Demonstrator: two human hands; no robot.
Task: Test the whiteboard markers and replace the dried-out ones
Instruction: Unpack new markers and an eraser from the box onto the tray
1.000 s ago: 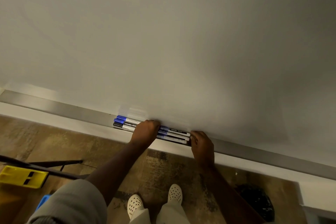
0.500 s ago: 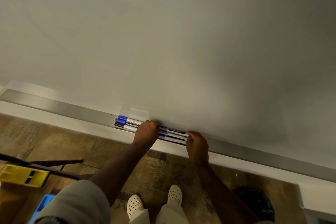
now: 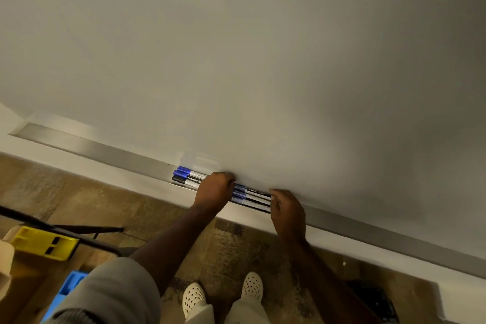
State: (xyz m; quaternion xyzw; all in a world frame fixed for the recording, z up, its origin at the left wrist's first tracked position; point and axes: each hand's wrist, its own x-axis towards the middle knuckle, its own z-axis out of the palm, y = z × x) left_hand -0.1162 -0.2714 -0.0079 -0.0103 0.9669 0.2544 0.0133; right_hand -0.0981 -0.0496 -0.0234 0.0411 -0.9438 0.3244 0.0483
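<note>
Several whiteboard markers (image 3: 252,198) with blue and black caps lie side by side in the metal tray (image 3: 105,151) under the blank whiteboard (image 3: 236,60). My left hand (image 3: 214,188) lies over the middle of the bundle with its fingers curled round the markers, hiding their centres. The capped ends (image 3: 185,176) stick out to its left. At the bundle's right end, the fingertips of my right hand (image 3: 288,212) touch the marker ends.
A white ledge runs below the tray. On the brown floor at lower left stand a yellow plastic box (image 3: 43,243), a blue box (image 3: 69,287) and black metal legs (image 3: 86,230). A black bag (image 3: 373,300) lies at lower right. My feet are just under the ledge.
My right hand slid left along the tray, up against the markers' right ends. My left hand stayed on the bundle.
</note>
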